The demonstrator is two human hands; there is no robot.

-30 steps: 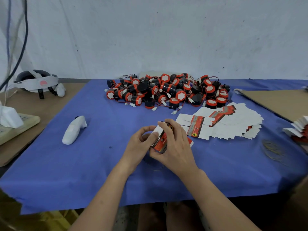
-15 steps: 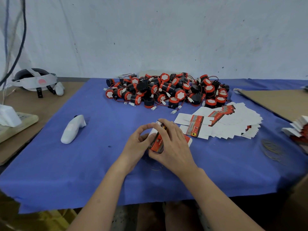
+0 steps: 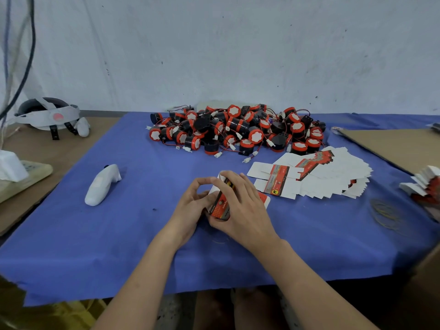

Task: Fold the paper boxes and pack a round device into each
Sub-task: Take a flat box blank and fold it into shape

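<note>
1. The right hand [image 3: 246, 210] gripped a box [image 3: 220, 207], its fingers curled over the far side and its thumb under the near edge.
2. The left hand [image 3: 190, 209] held the same box from the left, with its thumb and curled fingers pinched on the white end.
3. The box, red and black on its printed face, stood tilted between both hands. It was just above the blue cloth [image 3: 119, 234] at the near middle of the table [image 3: 35, 148]. Whether a device was inside, I could not tell.
4. A red and white flap [image 3: 264, 198] showed just right of the right hand, partly hidden by it.
5. Flat blanks [image 3: 333, 177] lay fanned out on the cloth to the right and a little farther off, white with red and black bands.
6. The devices [image 3: 238, 129], black and red drums with thin wires and white plugs, were heaped at the far middle, touching the blanks' far edge.
7. A white controller [image 3: 102, 184] lay on the cloth well to the left.
8. A headset [image 3: 47, 117] sat at the far left on the bare table.
9. Rubber bands [image 3: 385, 213] lay near the right edge, with folded boxes [image 3: 426, 186] just beyond them.
10. A cardboard sheet [image 3: 392, 148] covered the far right corner.
</note>
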